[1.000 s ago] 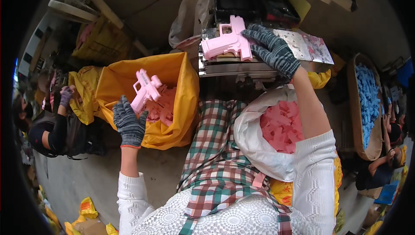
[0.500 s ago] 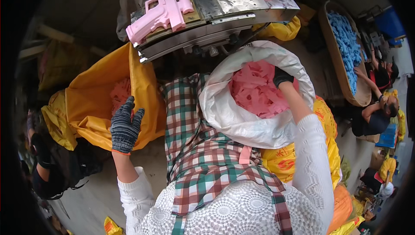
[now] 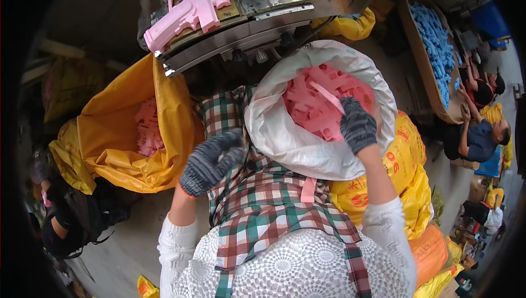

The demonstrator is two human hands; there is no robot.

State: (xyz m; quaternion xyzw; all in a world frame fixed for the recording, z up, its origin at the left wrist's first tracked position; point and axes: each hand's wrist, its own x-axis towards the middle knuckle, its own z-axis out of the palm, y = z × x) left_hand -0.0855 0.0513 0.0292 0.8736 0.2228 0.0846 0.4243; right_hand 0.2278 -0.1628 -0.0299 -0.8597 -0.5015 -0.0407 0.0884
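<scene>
My right hand (image 3: 359, 127), in a dark grey knit glove, is closed on a long pink plastic piece (image 3: 327, 96). It is over the mouth of a white woven sack (image 3: 276, 144), which is filled with loose pink plastic pieces (image 3: 309, 109). Over the checked apron, between the two sacks, my left hand (image 3: 211, 164) wears a similar glove. Its thumb and fingers are apart, slightly blurred, and nothing shows in them. A yellow sack (image 3: 118, 161) gapes to the left, with more pink pieces (image 3: 148, 128) inside. On the metal machine ahead lies a pink toy pistol (image 3: 192, 10).
The metal machine (image 3: 257, 24) stands across the front, with knobs beneath its edge. Filled yellow sacks (image 3: 402, 172) lie beside my right arm, near an orange one (image 3: 430, 257). At far right, people work by a long basket (image 3: 422, 65) of blue pieces. Another person's arm shows far left.
My right hand has risen out of the pink pieces in the white sack, now gripping one. My left hand has left the yellow sack and moved right, over the apron.
</scene>
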